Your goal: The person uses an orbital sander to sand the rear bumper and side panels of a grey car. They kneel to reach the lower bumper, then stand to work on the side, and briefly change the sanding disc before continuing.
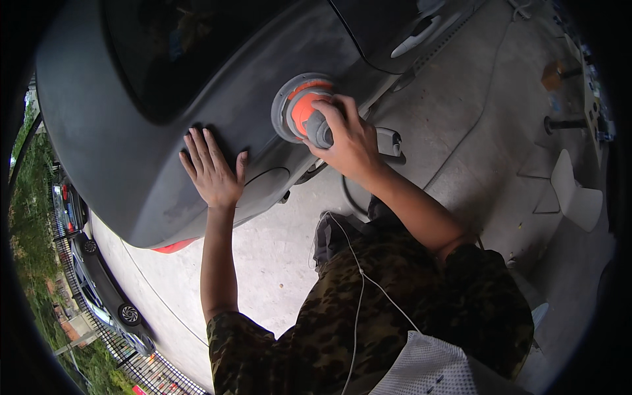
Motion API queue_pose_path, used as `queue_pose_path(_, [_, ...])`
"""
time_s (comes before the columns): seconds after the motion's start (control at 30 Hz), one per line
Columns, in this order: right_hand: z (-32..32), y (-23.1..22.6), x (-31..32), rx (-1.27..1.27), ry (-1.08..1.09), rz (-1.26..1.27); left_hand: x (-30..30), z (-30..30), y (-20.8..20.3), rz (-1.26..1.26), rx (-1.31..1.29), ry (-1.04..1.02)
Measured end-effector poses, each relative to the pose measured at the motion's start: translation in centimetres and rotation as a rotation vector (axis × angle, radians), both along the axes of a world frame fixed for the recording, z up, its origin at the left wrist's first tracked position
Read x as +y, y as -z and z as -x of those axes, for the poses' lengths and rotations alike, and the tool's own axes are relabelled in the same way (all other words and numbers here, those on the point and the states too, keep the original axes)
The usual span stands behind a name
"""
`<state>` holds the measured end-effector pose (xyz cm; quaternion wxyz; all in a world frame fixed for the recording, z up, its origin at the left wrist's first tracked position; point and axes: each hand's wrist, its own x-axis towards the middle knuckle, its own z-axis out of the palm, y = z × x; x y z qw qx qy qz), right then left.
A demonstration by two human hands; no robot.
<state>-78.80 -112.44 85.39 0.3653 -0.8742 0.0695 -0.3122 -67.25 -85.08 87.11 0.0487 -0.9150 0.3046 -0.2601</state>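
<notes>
A dull grey car body point(158, 184) with a sanded-looking surface fills the upper left. My right hand point(352, 141) grips an orange and grey round sander point(304, 108), fingers wrapped over its top. The sander's wide disc rests against the side panel below the dark window point(171, 46); its contact face is hidden. Flat on the same panel, to the left of the sander, lies my left hand point(214, 171), with fingers stretched out and nothing held. A grey hose point(352, 201) curves beside my right forearm.
A pale door handle point(418, 36) sits at the upper right of the car. On the concrete floor point(454, 197) a thin cable runs lengthwise. A white chair point(576, 191) stands at the right. Parked cars point(108, 289) and a fence are at the far left.
</notes>
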Motion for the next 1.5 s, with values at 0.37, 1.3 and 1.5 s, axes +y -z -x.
queue_pose_path(0.37, [-1.2,-1.0,-10.2,0.066,0.258,-0.134,0.0,0.0,0.1,-0.018,-0.019,-0.037])
queue_pose_path(1.3, [-1.0,-2.9,-7.3,0.093,0.04,-0.238,0.1,-0.2,0.2,-0.005,-0.066,-0.022])
queue_pose_path(1.5, [0.3,-2.8,-5.0,0.211,-0.108,-0.285,0.0,-0.2,0.1,0.009,-0.067,-0.011])
